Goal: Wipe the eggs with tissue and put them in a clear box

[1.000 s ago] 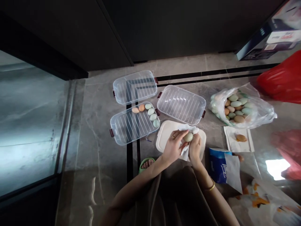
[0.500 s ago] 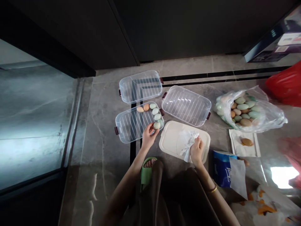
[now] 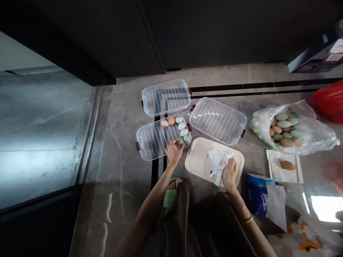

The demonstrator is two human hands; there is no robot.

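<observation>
My left hand (image 3: 174,152) reaches over the near edge of a clear plastic box (image 3: 150,142), its fingers closed on a pale green egg (image 3: 180,141) low in the box. Along the box's right end and far side sit several other eggs, green ones such as this egg (image 3: 181,126) and two brownish ones, one an orange-brown egg (image 3: 171,121). My right hand (image 3: 229,173) grips a crumpled white tissue (image 3: 220,159) above a cream lid (image 3: 199,142). The tissue hangs to the left of the fingers.
Two more clear boxes, a far box (image 3: 166,98) and a right-hand box (image 3: 218,119), lie on the tiled floor. At right are a plastic bag (image 3: 316,137) of eggs, a white packet (image 3: 276,171) bearing a brown egg (image 3: 287,165), a blue tissue pack (image 3: 257,196) and a red bag (image 3: 329,101).
My left hand has lowered the green egg into the box, beside the egg at its right corner. The tissue in my right hand has spread out somewhat. The whole view has shifted slightly.
</observation>
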